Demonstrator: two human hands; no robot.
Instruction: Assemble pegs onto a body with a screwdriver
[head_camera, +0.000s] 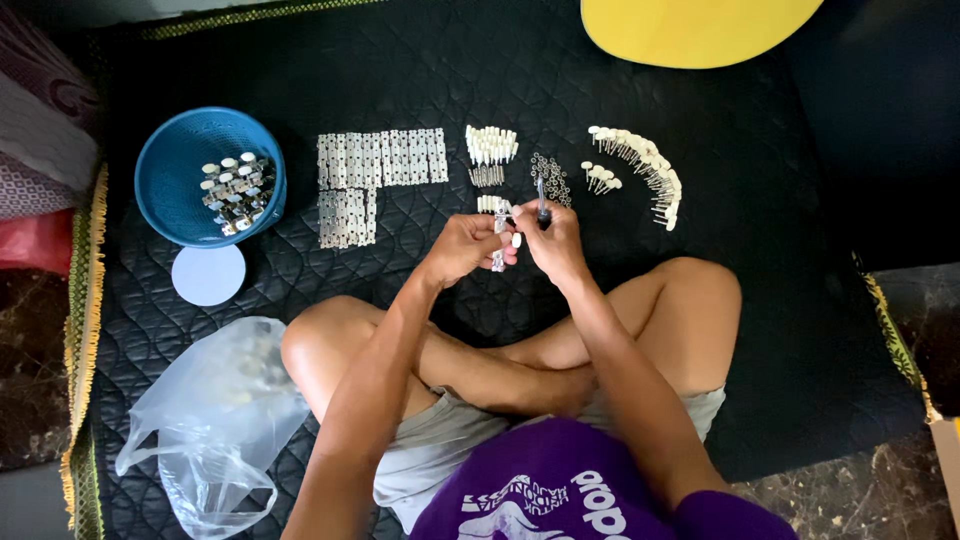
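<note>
The left hand (468, 245) pinches a small metal part (499, 232) while the right hand (552, 238) grips a screwdriver (541, 196) upright beside it, above the black mat (760, 160). Fastening seems underway; next needs a steady tip alignment, likely.

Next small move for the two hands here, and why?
Probably drive the slim dark-handled screwdriver in the right hand down into the small metal-and-white part pinched by the left hand. The hands meet over the black quilted mat, the tool upright beside the part, loose dark screws just beyond; finished pieces lie in the blue plastic basket.
</note>
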